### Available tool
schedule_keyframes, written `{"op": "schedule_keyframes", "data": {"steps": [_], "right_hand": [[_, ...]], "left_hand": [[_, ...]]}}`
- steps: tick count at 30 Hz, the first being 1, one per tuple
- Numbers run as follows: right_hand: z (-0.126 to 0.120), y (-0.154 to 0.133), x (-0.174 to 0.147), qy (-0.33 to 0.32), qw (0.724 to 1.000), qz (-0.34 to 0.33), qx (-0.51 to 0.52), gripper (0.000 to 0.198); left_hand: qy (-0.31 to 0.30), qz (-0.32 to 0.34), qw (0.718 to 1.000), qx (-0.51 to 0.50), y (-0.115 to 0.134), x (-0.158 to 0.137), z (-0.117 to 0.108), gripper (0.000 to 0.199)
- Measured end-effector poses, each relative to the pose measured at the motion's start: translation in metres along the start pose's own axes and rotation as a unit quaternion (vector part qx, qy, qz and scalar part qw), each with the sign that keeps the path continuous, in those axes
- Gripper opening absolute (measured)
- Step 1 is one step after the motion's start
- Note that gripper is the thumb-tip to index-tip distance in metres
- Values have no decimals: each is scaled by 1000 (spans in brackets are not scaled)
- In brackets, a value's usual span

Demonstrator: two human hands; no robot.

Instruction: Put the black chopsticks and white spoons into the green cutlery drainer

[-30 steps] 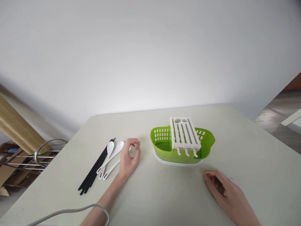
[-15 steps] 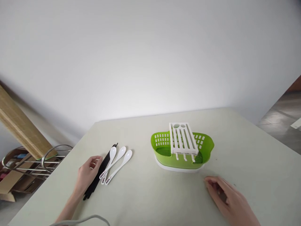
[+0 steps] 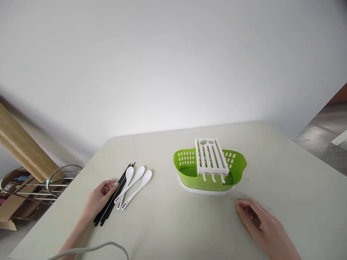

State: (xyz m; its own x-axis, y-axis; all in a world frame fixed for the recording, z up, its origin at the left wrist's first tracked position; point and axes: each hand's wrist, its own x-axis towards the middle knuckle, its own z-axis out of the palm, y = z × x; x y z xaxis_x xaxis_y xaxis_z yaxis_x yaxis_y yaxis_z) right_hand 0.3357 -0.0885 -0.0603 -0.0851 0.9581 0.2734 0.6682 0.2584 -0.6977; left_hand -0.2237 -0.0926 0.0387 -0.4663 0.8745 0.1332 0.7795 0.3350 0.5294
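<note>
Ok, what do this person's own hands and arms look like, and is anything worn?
Both the left hand and right hand are bare: no gloves, rings or watch can be seen. No sleeves show. A thin grey cable crosses before the left forearm.

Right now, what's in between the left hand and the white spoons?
The black chopsticks lie between the left hand and the white spoons, as the head view shows. The hand partly covers them.
</note>
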Motion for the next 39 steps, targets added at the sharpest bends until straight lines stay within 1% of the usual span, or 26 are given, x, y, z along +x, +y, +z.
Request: {"op": "schedule_keyframes", "data": {"steps": [4,8,13,18,21,23,27,30,32,34,37,39], "right_hand": [[0,-1,0,12,1000,8,-1,27],[-1,-1,2,5,1000,-7,-6,27],[0,3,2,5,1000,-6,-7,26],[0,0,0,6,1000,1,-7,25],[1,-1,-1,7,1000,5,-9,26],[1,1,0,6,1000,3,-10,25],[2,6,2,1,1000,-12,-12,24],[1,6,2,-3,1000,-16,-13,24],[1,3,1,5,1000,-9,-14,25],[0,1,1,10,1000,-8,-14,25],[-1,1,2,-2,1000,-22,-14,23],[-1,3,3,-7,1000,-26,-14,23]], "left_hand": [[0,-13,1000,-16,-4,1,0,76],[0,-24,999,-32,-10,3,0,75],[-3,-33,996,-81,-11,7,0,75],[-25,-32,997,-63,-10,14,-3,79],[-28,-36,999,-10,-11,19,-3,77],[-20,-37,998,38,-11,22,-2,71],[3,-2,992,125,-5,25,-1,56],[-1,-3,978,208,7,25,-3,52],[-14,-14,964,266,16,24,-5,49],[-21,-4,949,315,23,23,-5,43],[-21,22,932,360,29,23,-2,42],[-24,21,930,366,28,24,-2,43]]}}
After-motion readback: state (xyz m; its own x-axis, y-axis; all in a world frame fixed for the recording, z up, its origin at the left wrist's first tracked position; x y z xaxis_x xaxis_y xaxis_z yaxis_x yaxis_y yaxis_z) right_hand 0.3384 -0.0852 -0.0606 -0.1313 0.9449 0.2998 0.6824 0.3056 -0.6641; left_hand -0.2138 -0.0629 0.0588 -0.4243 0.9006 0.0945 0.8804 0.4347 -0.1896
